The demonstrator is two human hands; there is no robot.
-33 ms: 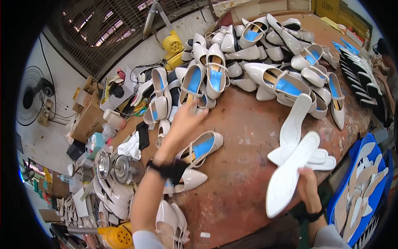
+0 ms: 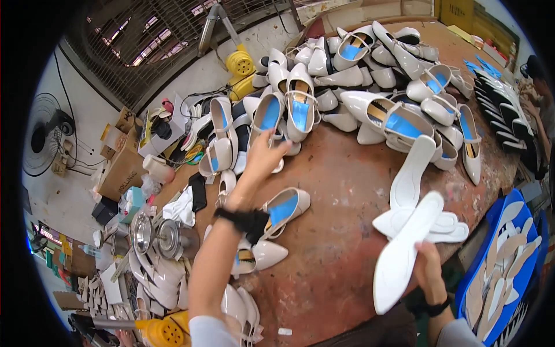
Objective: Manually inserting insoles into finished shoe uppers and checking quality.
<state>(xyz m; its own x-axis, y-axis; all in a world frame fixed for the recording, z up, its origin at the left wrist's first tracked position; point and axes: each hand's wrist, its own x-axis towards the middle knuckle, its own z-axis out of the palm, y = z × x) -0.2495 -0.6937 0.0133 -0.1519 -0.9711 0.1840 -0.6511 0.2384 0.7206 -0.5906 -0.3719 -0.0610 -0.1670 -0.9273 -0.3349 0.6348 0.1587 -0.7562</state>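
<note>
My left hand (image 2: 265,157) reaches forward, fingers apart, at the near end of a cream pointed shoe (image 2: 269,115) with a blue patch inside; whether it touches the shoe I cannot tell. At the right, my right hand (image 2: 429,269) is closed on the edge of a white insole (image 2: 399,260), tilted with its pointed end toward me. Behind it, more white insoles (image 2: 411,173) lie crossed on the brown table (image 2: 341,231). Below my left wrist, a shoe with a blue patch (image 2: 289,209) lies next to another pointed shoe (image 2: 270,254).
A heap of cream shoes (image 2: 347,74) covers the far table. A blue bin (image 2: 471,277) of loose insoles stands at the right. Metal bowls (image 2: 169,237), a white cloth (image 2: 182,207) and a yellow blower (image 2: 167,329) are at the left. Another person (image 2: 540,95) is at the far right.
My left hand and forearm have shifted slightly forward, and the wrist sits a little more to the right. My right hand and the white insole have dropped slightly nearer to me.
</note>
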